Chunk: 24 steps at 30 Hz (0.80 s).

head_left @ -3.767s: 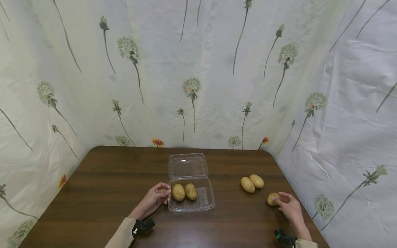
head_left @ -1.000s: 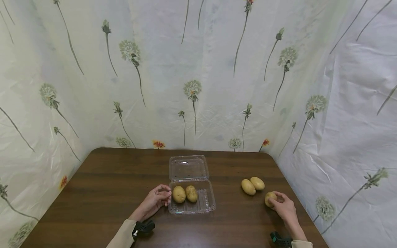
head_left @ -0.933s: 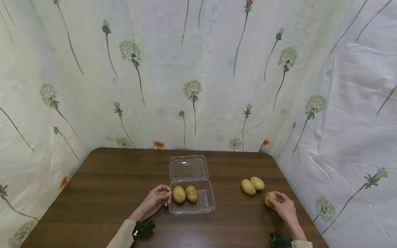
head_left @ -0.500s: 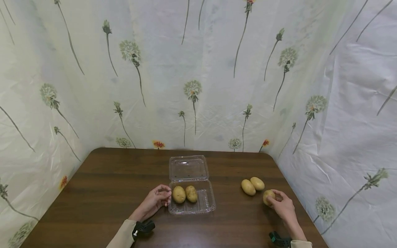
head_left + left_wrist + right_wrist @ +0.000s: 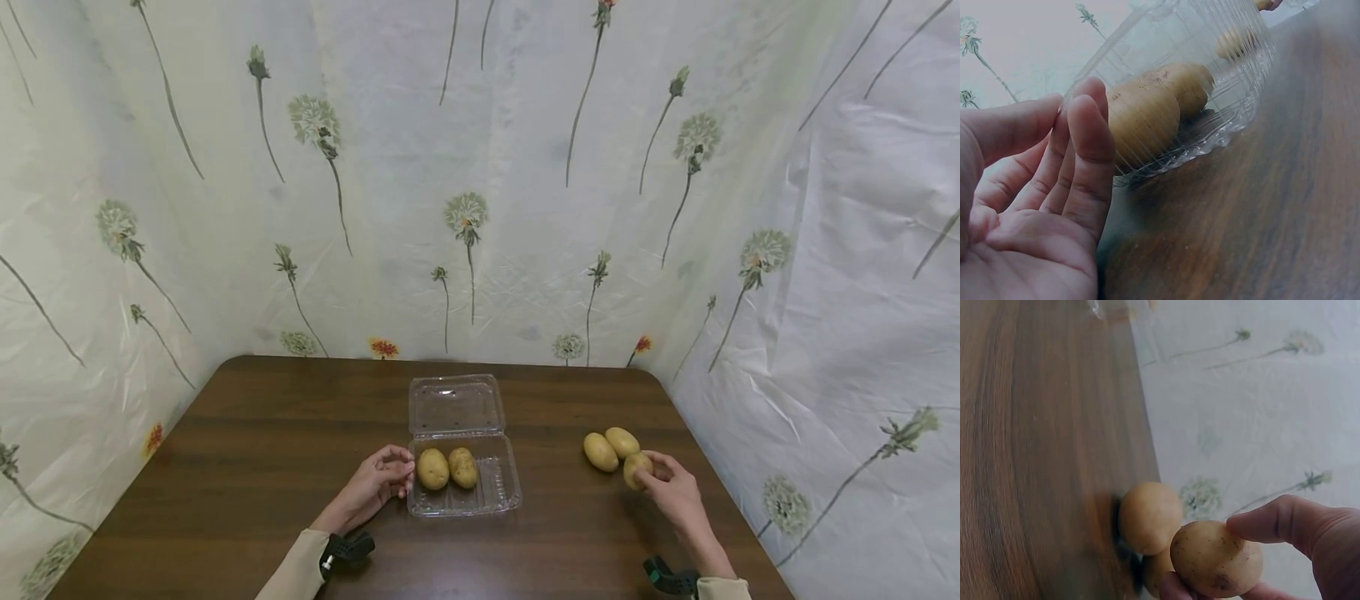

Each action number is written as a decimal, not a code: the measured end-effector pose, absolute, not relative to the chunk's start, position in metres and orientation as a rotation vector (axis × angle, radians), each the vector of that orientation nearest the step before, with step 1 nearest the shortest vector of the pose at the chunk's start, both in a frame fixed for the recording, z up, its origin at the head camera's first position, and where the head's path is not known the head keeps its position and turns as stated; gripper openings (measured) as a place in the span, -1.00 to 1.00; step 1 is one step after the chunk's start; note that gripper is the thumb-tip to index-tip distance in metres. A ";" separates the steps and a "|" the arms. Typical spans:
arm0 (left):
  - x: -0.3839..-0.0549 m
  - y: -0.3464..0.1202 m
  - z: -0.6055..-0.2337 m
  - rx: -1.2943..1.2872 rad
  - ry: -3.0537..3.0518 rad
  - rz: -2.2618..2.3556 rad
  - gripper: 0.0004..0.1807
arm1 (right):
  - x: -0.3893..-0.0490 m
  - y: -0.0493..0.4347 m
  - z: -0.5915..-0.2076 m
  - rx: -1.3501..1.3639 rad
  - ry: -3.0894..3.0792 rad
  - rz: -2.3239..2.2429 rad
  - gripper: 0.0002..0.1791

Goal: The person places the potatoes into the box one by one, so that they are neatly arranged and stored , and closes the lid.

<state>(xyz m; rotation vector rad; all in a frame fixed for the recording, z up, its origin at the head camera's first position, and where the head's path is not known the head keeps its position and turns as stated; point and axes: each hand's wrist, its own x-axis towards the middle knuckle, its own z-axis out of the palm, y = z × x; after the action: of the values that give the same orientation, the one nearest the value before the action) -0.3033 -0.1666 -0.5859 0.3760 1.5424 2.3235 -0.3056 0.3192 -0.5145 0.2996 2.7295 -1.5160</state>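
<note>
In the head view a clear plastic clamshell container (image 5: 495,492) lies with its lid (image 5: 456,404) folded back. Two potatoes, one at the left (image 5: 432,470) and one beside it (image 5: 462,468), sit in the left part of its base. My left hand (image 5: 375,483) pinches the container's left rim between thumb and fingers, which the left wrist view shows up close. My right hand (image 5: 675,492) grips another potato (image 5: 1216,559) between thumb and fingertips, seemingly just above the table. Right behind it are two loose potatoes, one nearer (image 5: 600,452) and one farther (image 5: 622,442), side by side.
The brown wooden table (image 5: 300,417) carries all of this. A flower-printed curtain (image 5: 525,250) stands close behind the table's far edge and along both sides. A black band (image 5: 348,548) is worn on the left wrist, another (image 5: 670,577) on the right.
My right hand has brought its potato up off the table and to the left, toward the two loose potatoes. The left hand and the container have stayed in place.
</note>
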 end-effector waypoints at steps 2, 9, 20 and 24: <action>-0.303 -0.167 -0.585 0.369 1.550 2.323 -0.88 | -0.305 0.316 -0.513 0.286 2.731 -1.516 -0.39; -0.304 -0.166 -0.585 0.319 1.567 2.326 -0.86 | -0.306 0.306 -0.512 0.238 2.733 -1.540 -0.39; -0.303 -0.165 -0.586 0.348 1.551 2.323 -0.88 | -0.308 0.284 -0.506 0.181 2.798 -1.475 -0.41; -0.303 -0.165 -0.586 0.334 1.559 2.322 -0.87 | -0.311 0.276 -0.502 0.151 2.822 -1.435 -0.40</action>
<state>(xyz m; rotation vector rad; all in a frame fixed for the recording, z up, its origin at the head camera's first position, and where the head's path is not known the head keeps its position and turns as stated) -0.3030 -0.1650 -0.5856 0.3340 1.5589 2.3224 -0.3111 0.2763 -0.5022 0.1513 2.8219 -1.4348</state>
